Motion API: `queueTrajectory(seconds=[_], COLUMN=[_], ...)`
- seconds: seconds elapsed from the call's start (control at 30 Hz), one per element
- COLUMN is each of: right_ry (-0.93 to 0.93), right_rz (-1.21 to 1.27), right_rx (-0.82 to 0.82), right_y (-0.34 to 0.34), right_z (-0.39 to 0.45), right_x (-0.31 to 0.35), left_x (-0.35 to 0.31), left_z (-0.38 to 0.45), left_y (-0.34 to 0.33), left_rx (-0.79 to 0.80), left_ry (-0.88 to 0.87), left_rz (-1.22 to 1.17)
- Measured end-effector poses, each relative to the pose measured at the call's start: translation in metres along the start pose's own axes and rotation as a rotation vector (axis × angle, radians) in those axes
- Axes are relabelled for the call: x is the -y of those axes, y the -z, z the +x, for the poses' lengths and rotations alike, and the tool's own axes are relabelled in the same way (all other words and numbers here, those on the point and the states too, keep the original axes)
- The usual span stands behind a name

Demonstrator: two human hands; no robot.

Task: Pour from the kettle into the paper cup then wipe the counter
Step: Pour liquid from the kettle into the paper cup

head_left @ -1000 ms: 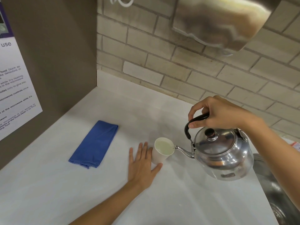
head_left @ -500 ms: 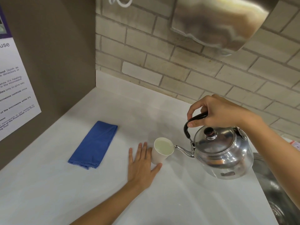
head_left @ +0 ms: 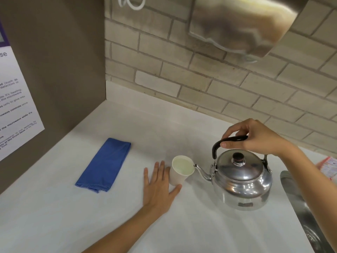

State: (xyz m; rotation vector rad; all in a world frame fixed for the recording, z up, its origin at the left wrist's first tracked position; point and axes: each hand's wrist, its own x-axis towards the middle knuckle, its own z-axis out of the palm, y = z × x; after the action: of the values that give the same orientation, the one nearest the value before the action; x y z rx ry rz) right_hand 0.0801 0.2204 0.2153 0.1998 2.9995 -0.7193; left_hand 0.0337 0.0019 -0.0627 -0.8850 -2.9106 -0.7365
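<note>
A white paper cup (head_left: pixel 179 177) stands on the white counter (head_left: pixel 200 225), with pale liquid inside. My left hand (head_left: pixel 157 187) lies flat on the counter against the cup's left side, fingers spread, thumb under the cup's front. A shiny metal kettle (head_left: pixel 240 181) sits nearly level just right of the cup, its spout tip at the cup's rim. My right hand (head_left: pixel 255 136) grips its black handle from above. A folded blue cloth (head_left: pixel 105 164) lies on the counter to the left.
A brown panel with a printed notice (head_left: pixel 16 99) walls off the left side. A brick wall runs along the back, with a steel dispenser (head_left: pixel 242 24) overhead. A steel sink (head_left: pixel 308 221) edges the counter at right, and a red-and-white packet (head_left: pixel 328 166) lies behind it.
The kettle has tipped back from its pouring tilt to nearly level and come lower toward the counter. My left hand and the cup have stayed put.
</note>
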Motion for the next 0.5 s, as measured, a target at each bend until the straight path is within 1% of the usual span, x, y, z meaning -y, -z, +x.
queueTrajectory(seconds=[0.1,0.33,0.5], right_ry=[-0.067,-0.261,-0.32], right_rz=[0.125,0.243,0.296], right_rx=[-0.048,-0.178,-0.264], right_y=[-0.002,0.002,0.001], right_z=[-0.008,-0.005,0.013], right_x=[-0.022,-0.076,-0.111], left_x=[0.0,0.0,0.0], left_z=[0.0,-0.001,-0.001], left_y=[0.0,0.001,0.002], left_rx=[0.008,0.012,0.016], left_ry=[0.004,0.01,0.003], left_rz=[0.018,0.008,0.015])
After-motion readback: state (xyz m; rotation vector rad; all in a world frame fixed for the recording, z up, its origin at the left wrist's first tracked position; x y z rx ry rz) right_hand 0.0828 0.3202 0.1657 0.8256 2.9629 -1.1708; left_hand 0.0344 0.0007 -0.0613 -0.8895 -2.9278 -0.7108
